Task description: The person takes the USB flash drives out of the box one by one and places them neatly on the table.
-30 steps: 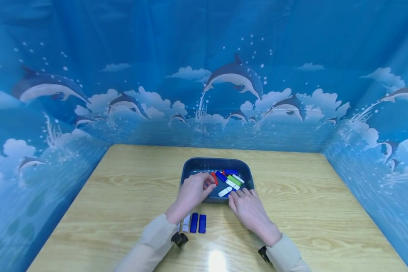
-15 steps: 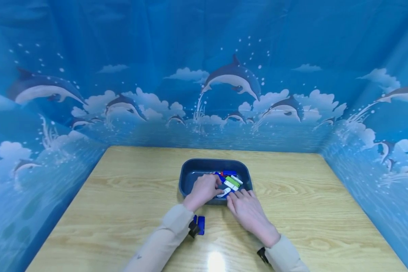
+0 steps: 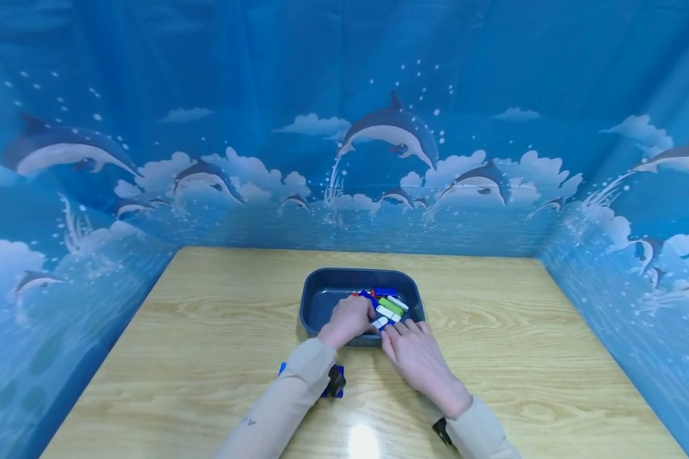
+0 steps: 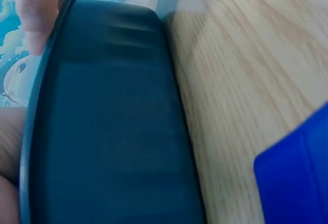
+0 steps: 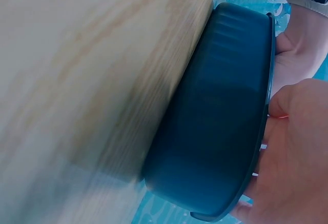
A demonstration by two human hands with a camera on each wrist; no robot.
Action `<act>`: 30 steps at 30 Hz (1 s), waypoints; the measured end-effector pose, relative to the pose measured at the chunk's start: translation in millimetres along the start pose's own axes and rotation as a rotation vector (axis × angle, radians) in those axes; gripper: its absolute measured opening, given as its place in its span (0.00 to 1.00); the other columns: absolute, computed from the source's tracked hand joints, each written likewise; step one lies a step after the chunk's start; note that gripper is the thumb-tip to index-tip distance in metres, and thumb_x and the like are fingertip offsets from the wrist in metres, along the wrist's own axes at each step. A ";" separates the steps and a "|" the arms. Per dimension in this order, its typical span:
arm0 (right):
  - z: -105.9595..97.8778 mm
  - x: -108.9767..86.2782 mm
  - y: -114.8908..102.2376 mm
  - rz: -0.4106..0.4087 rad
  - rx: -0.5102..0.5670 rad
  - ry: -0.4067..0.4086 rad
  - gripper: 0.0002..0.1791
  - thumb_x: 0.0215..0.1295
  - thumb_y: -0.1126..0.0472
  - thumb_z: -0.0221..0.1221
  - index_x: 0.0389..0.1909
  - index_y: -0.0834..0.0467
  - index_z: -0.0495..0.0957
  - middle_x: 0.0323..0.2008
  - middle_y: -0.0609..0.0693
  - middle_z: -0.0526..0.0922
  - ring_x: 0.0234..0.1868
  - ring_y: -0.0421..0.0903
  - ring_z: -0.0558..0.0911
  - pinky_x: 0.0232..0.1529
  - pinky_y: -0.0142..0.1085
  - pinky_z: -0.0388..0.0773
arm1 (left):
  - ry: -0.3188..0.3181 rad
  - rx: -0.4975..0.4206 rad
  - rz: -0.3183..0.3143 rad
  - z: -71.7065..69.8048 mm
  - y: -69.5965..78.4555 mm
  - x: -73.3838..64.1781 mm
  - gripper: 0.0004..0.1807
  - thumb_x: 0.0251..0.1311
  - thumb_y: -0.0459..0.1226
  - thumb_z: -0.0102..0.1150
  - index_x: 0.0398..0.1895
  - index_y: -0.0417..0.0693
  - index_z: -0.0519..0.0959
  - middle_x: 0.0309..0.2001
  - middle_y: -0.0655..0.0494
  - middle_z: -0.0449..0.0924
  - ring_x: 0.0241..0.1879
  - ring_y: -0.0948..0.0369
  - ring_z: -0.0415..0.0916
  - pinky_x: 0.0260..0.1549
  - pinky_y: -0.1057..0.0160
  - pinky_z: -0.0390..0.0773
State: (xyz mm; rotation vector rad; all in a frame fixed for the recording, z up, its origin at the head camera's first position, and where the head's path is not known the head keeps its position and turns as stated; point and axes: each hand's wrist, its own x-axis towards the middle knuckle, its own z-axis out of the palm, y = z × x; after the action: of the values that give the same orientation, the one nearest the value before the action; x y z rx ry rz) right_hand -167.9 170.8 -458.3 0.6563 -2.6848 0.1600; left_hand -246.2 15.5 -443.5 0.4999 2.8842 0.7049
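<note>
My left hand reaches into the dark blue tray. Its thumb and forefinger pinch the near end of a white USB stick. My right hand lies over the tray's front right rim, fingertips inside beside that stick; a bit of blue shows under them, and I cannot tell whether they hold it. Several more sticks lie heaped in the tray: a green one, white ones and blue ones. In the right wrist view both the left hand and right hand pass over the rim.
In front of the tray, my left sleeve hides most of a row of sticks; a blue stick peeks out, and a blue stick looms near the left wrist camera. The wooden table is bounded by a dolphin-print curtain.
My left hand has moved right, from near a red stick to the white one, and its sleeve now covers the row on the table. My right hand has stayed in place.
</note>
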 end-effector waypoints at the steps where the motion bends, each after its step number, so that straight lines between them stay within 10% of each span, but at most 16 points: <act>1: -0.1 0.1 -0.2 -0.001 0.000 0.002 0.11 0.74 0.57 0.56 0.29 0.53 0.79 0.26 0.44 0.77 0.29 0.45 0.70 0.35 0.38 0.65 | 0.002 0.009 -0.001 0.1 0.1 0.4 0.12 0.51 0.40 0.79 0.34 0.46 0.86 0.36 0.56 0.86 0.39 0.56 0.82 0.41 0.57 0.80; 11: -1.0 0.4 -0.6 0.004 0.004 0.001 0.13 0.74 0.56 0.55 0.28 0.52 0.77 0.24 0.43 0.73 0.28 0.44 0.68 0.35 0.37 0.64 | -0.016 0.087 -0.032 0.4 3.8 3.2 0.32 0.54 0.33 0.71 0.03 0.54 0.59 0.11 0.64 0.49 0.17 0.64 0.50 0.16 0.66 0.51; 21: -0.6 -0.3 0.3 -0.010 0.004 0.015 0.14 0.75 0.56 0.53 0.27 0.53 0.76 0.23 0.43 0.71 0.28 0.44 0.67 0.35 0.38 0.65 | 0.078 -0.005 -0.025 -9.0 5.3 -2.2 0.08 0.56 0.34 0.72 0.21 0.49 0.83 0.28 0.58 0.82 0.29 0.60 0.76 0.30 0.61 0.78; 30: -1.2 0.1 -0.1 -0.011 -0.002 0.007 0.15 0.75 0.56 0.52 0.25 0.52 0.73 0.23 0.43 0.71 0.28 0.44 0.67 0.35 0.38 0.64 | 0.089 -0.198 -0.047 -21.6 5.2 -16.9 0.06 0.60 0.38 0.71 0.35 0.47 0.84 0.28 0.58 0.84 0.26 0.66 0.78 0.28 0.66 0.78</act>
State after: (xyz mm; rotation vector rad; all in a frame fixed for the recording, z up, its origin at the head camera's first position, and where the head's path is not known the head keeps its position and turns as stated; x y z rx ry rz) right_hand -167.5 170.8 -457.1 0.6688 -2.6739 0.1571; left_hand -233.3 4.8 -421.2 0.3836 2.8534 1.0168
